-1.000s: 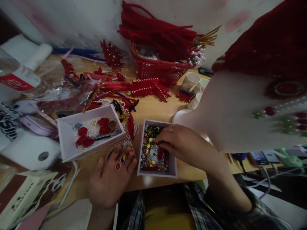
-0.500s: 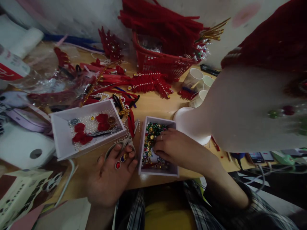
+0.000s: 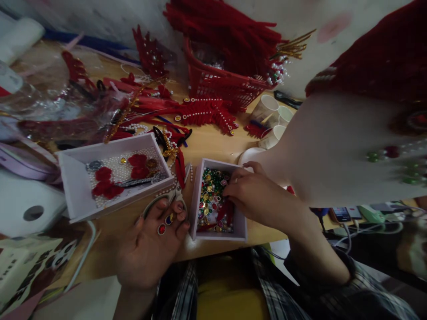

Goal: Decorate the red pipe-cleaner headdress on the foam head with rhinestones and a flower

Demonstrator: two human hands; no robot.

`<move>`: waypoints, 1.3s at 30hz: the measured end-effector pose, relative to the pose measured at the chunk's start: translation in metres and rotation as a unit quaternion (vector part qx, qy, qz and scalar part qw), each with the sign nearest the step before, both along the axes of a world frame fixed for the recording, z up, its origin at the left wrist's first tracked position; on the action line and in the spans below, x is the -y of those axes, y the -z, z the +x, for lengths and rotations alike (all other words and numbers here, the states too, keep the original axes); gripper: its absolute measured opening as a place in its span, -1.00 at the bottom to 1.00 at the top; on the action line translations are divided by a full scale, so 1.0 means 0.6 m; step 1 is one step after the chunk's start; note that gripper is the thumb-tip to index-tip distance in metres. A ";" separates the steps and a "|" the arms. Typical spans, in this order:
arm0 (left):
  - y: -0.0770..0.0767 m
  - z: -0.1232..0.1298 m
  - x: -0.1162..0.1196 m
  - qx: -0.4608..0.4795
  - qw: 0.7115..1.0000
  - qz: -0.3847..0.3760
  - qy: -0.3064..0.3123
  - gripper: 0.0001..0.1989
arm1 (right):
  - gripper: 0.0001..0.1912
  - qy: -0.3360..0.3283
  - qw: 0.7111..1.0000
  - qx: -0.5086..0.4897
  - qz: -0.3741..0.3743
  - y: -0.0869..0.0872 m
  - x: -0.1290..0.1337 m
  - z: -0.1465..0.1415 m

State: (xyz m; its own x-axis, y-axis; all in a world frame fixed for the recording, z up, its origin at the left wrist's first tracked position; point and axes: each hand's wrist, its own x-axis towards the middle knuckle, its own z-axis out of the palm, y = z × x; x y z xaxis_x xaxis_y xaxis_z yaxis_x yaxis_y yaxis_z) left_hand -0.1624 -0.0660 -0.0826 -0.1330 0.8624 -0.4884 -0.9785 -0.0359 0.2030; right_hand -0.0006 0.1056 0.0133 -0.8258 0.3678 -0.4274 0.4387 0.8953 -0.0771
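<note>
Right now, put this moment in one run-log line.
left hand: palm up, red gem and blue gem on it | right hand: over bead box, grasp hidden | scissors: beside left hand

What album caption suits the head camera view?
Red and blue gems on the upturned left hand, right hand at a bead box.

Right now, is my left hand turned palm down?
No, your left hand is palm up, with a red gem resting on it.

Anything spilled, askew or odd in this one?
No clear spill or damage. Mildly odd: the scissors lie between the pearl box and the bead box, handles partly hidden by the left hand, an awkward spot for a sharp tool. A pearl strand lies loose beside them.
</note>
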 end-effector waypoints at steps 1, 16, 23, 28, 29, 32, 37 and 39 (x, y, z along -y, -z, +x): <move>0.002 -0.001 0.002 0.001 1.000 0.007 0.005 -0.61 | -0.77 0.000 1.000 0.007 -0.008 0.000 0.003 -0.002; -0.009 0.000 -0.002 -0.009 0.999 -0.038 0.005 -0.62 | -0.92 0.007 0.997 0.026 0.077 0.015 0.042 -0.001; 0.009 -0.005 0.007 -0.022 0.999 0.009 0.025 -0.67 | -0.84 -0.013 0.996 0.030 0.081 0.023 0.034 -0.006; 0.013 -0.004 0.012 -0.014 0.999 -0.001 0.029 -0.69 | -0.80 -0.015 0.998 0.014 0.059 0.018 0.016 0.007; 0.013 -0.004 0.013 -0.012 0.999 -0.007 0.030 -0.69 | -0.81 -0.012 0.998 0.014 0.059 0.015 0.016 0.008; 0.016 -0.006 0.016 -0.013 0.999 -0.003 0.040 -0.68 | -0.85 0.003 0.997 0.004 0.073 0.005 0.020 0.007; 0.026 -0.010 0.018 -0.004 0.998 0.028 0.049 -0.66 | -0.91 -0.002 0.997 0.014 0.079 0.011 0.037 -0.001; 0.027 -0.010 0.017 -0.003 0.998 0.038 0.053 -0.67 | -0.90 -0.015 0.995 0.011 0.099 0.024 0.041 -0.003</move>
